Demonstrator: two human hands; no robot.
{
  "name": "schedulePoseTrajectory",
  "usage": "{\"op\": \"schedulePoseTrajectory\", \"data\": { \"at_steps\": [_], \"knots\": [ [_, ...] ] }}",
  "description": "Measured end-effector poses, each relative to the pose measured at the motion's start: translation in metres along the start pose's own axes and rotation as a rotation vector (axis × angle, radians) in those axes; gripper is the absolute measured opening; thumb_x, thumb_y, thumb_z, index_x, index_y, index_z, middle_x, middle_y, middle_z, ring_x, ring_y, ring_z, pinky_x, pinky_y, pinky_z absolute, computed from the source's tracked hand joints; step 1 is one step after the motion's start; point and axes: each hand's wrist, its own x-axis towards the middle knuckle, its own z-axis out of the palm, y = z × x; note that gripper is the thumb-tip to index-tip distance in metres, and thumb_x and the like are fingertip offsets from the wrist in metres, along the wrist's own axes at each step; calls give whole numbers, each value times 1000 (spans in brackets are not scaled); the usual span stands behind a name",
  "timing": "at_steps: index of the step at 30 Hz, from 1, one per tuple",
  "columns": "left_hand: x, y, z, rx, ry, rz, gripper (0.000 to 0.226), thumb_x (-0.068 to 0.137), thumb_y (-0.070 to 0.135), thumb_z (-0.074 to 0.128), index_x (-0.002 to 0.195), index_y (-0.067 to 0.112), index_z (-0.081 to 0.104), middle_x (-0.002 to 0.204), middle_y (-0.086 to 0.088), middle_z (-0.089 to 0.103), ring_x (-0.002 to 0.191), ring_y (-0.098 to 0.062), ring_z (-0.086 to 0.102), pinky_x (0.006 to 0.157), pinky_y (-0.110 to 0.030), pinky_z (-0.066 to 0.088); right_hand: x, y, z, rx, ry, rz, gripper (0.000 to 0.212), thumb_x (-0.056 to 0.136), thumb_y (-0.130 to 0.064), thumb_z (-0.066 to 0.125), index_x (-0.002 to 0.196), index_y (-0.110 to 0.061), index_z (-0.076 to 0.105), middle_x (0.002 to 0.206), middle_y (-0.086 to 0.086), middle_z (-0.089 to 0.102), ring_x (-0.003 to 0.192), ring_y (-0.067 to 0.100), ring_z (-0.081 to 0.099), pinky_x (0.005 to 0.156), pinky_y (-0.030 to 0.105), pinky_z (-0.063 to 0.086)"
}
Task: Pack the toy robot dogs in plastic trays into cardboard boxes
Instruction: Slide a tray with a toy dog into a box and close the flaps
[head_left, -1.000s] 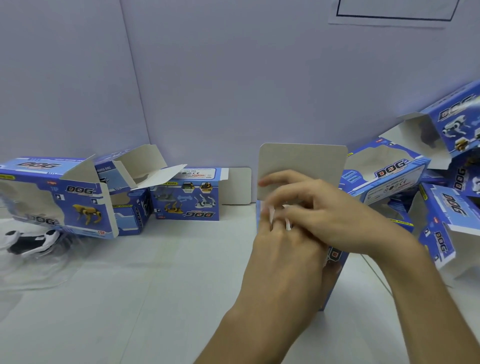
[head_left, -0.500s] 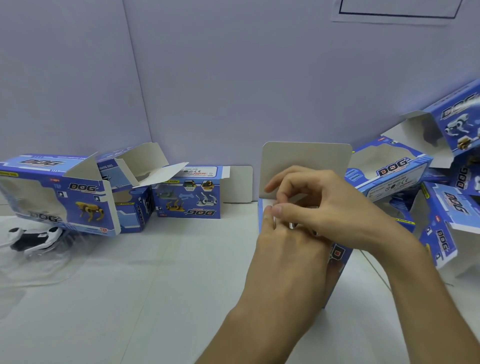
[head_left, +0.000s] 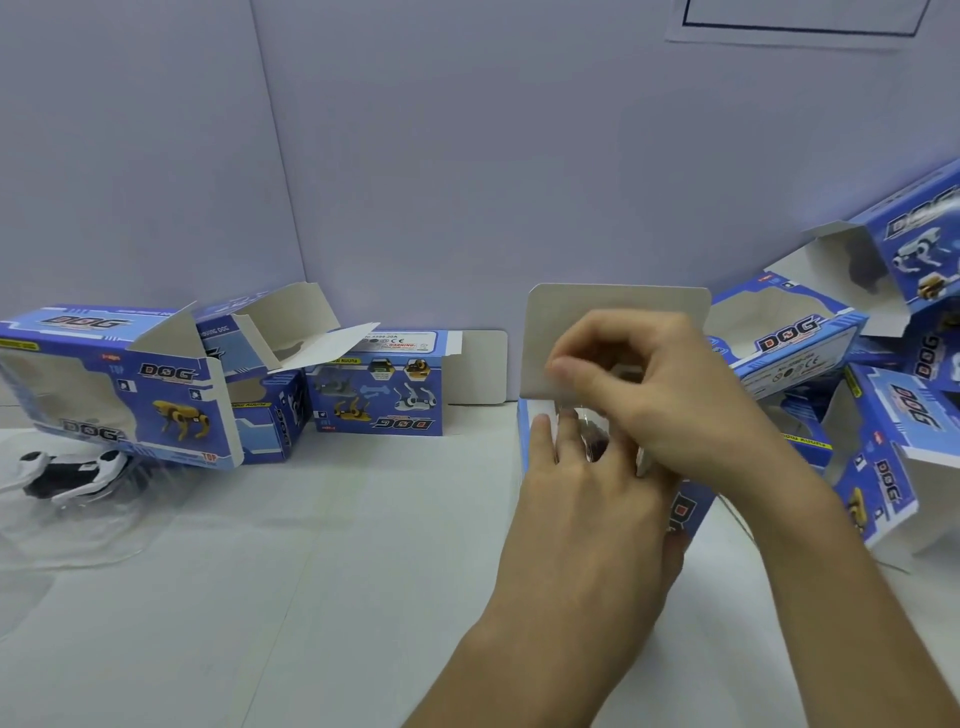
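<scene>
A blue cardboard box (head_left: 687, 512) stands on end at the centre of the table, its grey lid flap (head_left: 618, 306) upright. My left hand (head_left: 587, 514) grips the box from the front, fingers reaching up to the open top. My right hand (head_left: 665, 395) hovers over the opening, its thumb and curled fingers pinching at the flaps. A bit of clear plastic (head_left: 592, 439) shows between the fingers; the rest of the contents are hidden. At the far left, a white and black toy robot dog (head_left: 67, 467) lies in a clear plastic tray (head_left: 88, 525).
Open blue boxes lie at the back left (head_left: 114, 384) and back centre (head_left: 379, 389). A pile of several open boxes (head_left: 883, 426) crowds the right side. A pale wall stands close behind. The white tabletop (head_left: 311, 597) spreads toward me.
My right hand has lifted a little and curled tighter, its thumb now against the lower part of the lid flap. My left hand stays on the box.
</scene>
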Motion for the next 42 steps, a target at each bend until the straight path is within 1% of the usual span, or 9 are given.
{"op": "schedulePoseTrajectory", "data": {
  "at_steps": [7,9,11,14,16,22,27,34,42],
  "knots": [
    [1,-3,4,-41,106,21,59,101,47,41,154,27,22,142,-5,43,135,-43,35,117,-53,18,-9,27,-57,-83,760,-35,28,86,-15,67,106,-34,73,88,-14,74,75,16,71,72,32,58],
    [2,-3,5,-59,107,18,59,101,48,40,154,27,23,141,-5,44,134,-42,35,117,-53,19,-14,44,-74,-182,473,256,76,86,-2,67,148,-39,42,139,-8,59,106,24,67,84,37,55],
    [4,-3,6,-62,117,21,59,101,48,41,154,28,24,141,-5,45,133,-42,37,116,-53,21,-19,53,-79,-166,96,505,95,89,2,66,157,-42,15,156,-9,39,117,10,61,87,31,52],
    [4,-4,7,-70,126,26,61,100,49,40,154,29,20,144,-5,42,135,-42,35,117,-53,20,-20,63,-76,-128,147,502,60,95,-15,65,148,-34,45,107,-10,76,97,16,68,82,30,53],
    [5,-5,7,-54,102,31,61,99,49,43,153,29,25,142,-5,46,133,-42,39,116,-53,24,-19,63,-75,-161,344,393,41,95,-16,63,132,-34,62,72,-10,74,76,10,68,71,25,49],
    [7,-10,10,-65,115,61,59,94,50,53,148,29,39,134,-3,55,122,-36,51,110,-51,34,-10,53,-57,85,288,198,71,92,11,50,145,-38,48,142,-15,53,123,-7,53,93,26,52],
    [9,-17,13,-147,148,94,53,95,51,48,145,34,39,146,0,44,123,-32,48,110,-46,32,-5,37,-34,228,335,-42,29,96,-9,64,121,-23,68,116,-10,72,109,9,66,85,19,54],
    [5,-18,4,-136,119,99,42,84,59,59,123,44,63,153,-11,43,89,-22,64,79,-29,51,-5,36,-26,-86,472,-149,33,88,-8,73,105,-36,71,101,-21,70,92,9,67,73,43,56],
    [10,-17,4,-154,74,31,43,88,62,51,130,52,55,162,-12,26,91,-30,61,77,-31,49,-3,42,-17,-237,576,-279,10,85,1,73,84,-8,77,81,-1,70,76,9,62,67,23,49]
  ]
}}
